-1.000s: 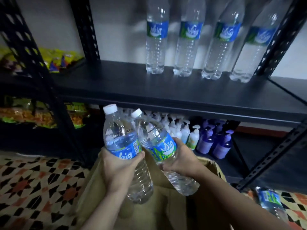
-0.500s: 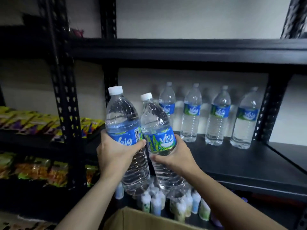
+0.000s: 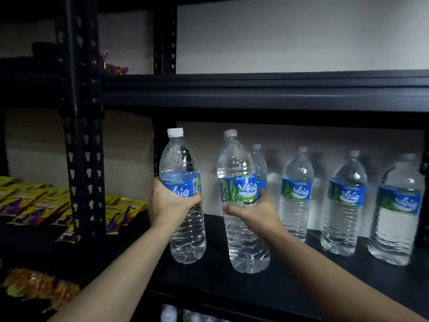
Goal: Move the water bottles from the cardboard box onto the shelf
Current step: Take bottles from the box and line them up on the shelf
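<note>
My left hand (image 3: 170,204) grips a clear water bottle (image 3: 183,235) with a blue label and white cap, held upright over the left part of the black shelf (image 3: 290,289). My right hand (image 3: 254,211) grips a second bottle (image 3: 243,242) just to the right, its base at or just above the shelf surface. Several more blue-labelled bottles (image 3: 343,205) stand in a row along the back of the shelf, one partly hidden behind the right-hand bottle. The cardboard box is out of view.
A black perforated upright post (image 3: 83,147) stands left of the bottles. Yellow and purple snack packets (image 3: 41,205) lie on the neighbouring shelf at the left. Another black shelf (image 3: 255,94) runs overhead. Small bottles show faintly on the level below (image 3: 176,313).
Both hands have lifted the two bottles out of the box and up to the shelf, moving them apart. The view has risen; the box has dropped out of sight.
</note>
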A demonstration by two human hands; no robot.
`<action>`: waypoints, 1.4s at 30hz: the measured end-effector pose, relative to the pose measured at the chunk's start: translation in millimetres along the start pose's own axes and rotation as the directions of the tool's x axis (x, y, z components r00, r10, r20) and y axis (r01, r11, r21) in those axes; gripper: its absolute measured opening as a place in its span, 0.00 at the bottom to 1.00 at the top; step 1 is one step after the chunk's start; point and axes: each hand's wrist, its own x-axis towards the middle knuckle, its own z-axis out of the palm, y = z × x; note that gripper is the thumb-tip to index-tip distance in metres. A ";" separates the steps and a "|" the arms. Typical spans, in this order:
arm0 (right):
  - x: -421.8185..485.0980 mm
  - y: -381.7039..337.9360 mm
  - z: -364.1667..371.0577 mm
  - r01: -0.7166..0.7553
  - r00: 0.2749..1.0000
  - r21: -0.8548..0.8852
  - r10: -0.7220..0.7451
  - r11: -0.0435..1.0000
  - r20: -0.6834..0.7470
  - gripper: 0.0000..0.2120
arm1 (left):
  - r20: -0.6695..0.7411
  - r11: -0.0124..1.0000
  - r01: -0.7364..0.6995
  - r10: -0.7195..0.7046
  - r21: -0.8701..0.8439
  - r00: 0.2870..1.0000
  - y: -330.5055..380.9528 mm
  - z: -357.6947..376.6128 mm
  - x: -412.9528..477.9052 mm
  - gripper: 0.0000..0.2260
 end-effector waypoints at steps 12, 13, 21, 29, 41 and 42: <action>41.0 41.6 17.4 -0.014 0.992 0.067 0.022 0.998 -0.127 0.38 | 0.012 0.997 -0.053 0.053 0.047 0.999 -51.2 68.9 92.2 0.36; 41.8 42.1 15.8 -0.013 0.992 0.063 0.020 0.998 -0.122 0.37 | 0.005 0.997 -0.054 0.054 0.055 0.999 -54.0 71.6 95.9 0.37; 44.6 45.3 9.4 0.001 0.994 0.035 0.003 0.999 -0.113 0.37 | 0.033 0.998 -0.033 0.031 0.061 0.999 -71.2 80.8 115.4 0.37; 35.4 32.9 17.5 0.038 0.978 0.085 -0.020 0.996 -0.208 0.33 | 0.251 0.999 -0.044 0.044 -0.008 0.967 -108.0 78.4 95.4 0.41; 29.2 28.5 37.1 0.074 0.980 0.043 -0.064 0.996 -0.189 0.33 | 0.249 0.999 0.025 -0.034 0.040 0.968 -131.1 84.2 95.8 0.41; 30.1 29.6 39.0 0.069 0.980 0.041 -0.060 0.997 -0.192 0.34 | 0.254 0.998 0.028 -0.040 0.052 0.966 -132.9 83.5 96.1 0.40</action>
